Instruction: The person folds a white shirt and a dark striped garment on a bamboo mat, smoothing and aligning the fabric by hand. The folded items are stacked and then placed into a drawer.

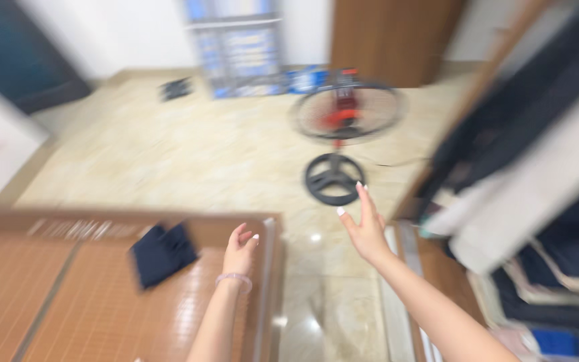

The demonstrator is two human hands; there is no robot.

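Left hand (240, 249), loosely curled and empty, hovers near the bed's (48, 295) foot edge beside a dark folded cloth (162, 255), judged soft, light, best gripped along its fold; right hand (364, 228) spread, empty.

floor (189, 154): pale glossy tile | wall (122, 30): white | wardrobe (390, 37): brown wood | standing fan (343, 117): red, black base | picture blurred
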